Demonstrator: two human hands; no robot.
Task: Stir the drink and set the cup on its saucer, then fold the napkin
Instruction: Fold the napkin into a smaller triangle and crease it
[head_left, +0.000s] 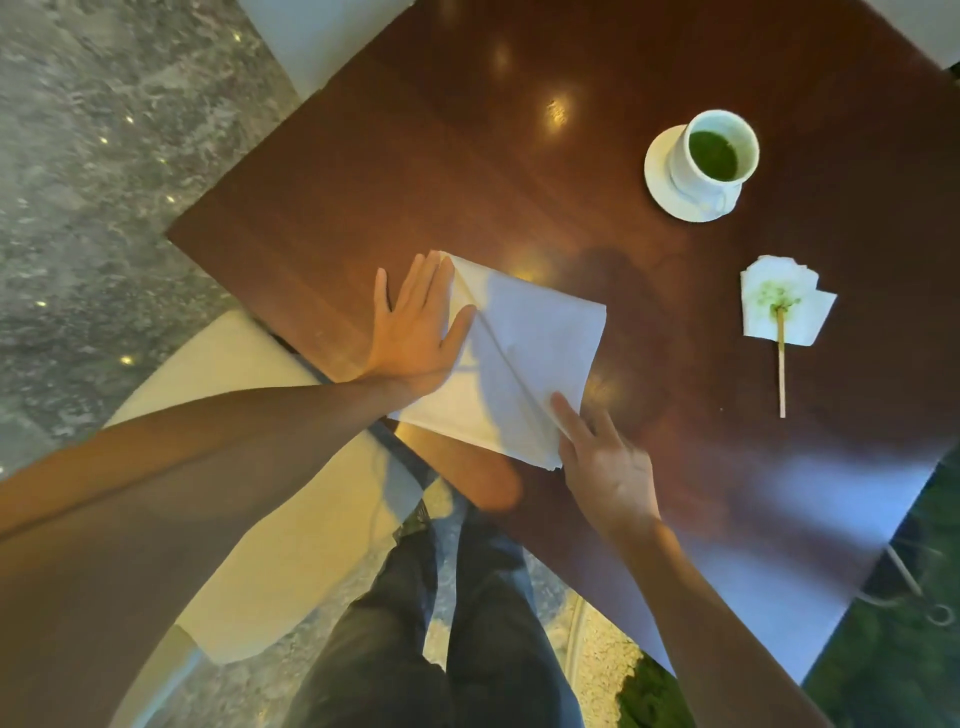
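A white cloth napkin (524, 353) lies on the dark wooden table (467, 171) near its front edge, with a diagonal crease across it. My left hand (415, 327) rests flat, fingers spread, on the napkin's left corner. Fingers of my right hand (605, 457) press down on the napkin's near right corner. A white cup (719, 150) with green drink stands on its white saucer (662, 179) at the far right. The wooden stir stick (781, 364) lies with its tip on a green-stained paper napkin (784, 301).
A cream-cushioned seat (249, 467) sits below the table's left edge, over a grey marbled floor (104, 156). My legs in dark trousers (441, 623) are under the table's near corner. The table's right corner juts toward me.
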